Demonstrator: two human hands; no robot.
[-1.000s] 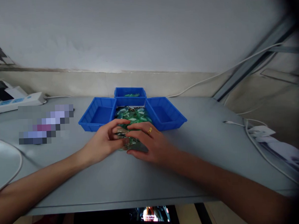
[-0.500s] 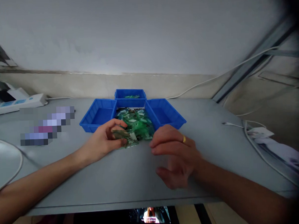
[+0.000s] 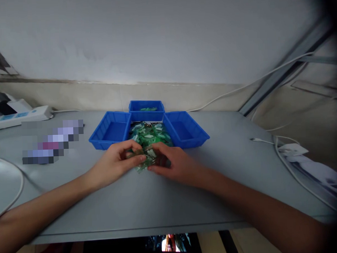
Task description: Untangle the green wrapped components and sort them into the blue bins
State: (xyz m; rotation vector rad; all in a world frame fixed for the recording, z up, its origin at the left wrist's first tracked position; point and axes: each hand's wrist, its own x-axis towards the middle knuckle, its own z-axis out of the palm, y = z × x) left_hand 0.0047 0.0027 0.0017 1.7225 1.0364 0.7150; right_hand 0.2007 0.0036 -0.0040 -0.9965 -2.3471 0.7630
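Small clear packets with green and white contents (image 3: 153, 135) lie in a pile at the middle of the grey table. In front of the pile my left hand (image 3: 121, 157) grips a clear packet (image 3: 142, 165) between thumb and fingers. My right hand (image 3: 169, 159) has its thumb and fingers closed round the right side of the same packet. Blue bins (image 3: 102, 144) (image 3: 192, 143) flank the pile at left and right, with no contents visible. Behind the pile a third blue bin (image 3: 147, 115) holds a few green pieces.
A white power strip (image 3: 32, 115) sits at the back left, near a pixelated item (image 3: 54, 143). White cables (image 3: 20, 190) cross the left edge and the right side. Papers (image 3: 293, 149) lie at the far right. A lit screen (image 3: 170, 243) shows below the front edge (image 3: 133, 233).
My right hand has moved left and slightly up from beside the pile and has closed on the packet. My left hand has kept its hold, almost in the same place.
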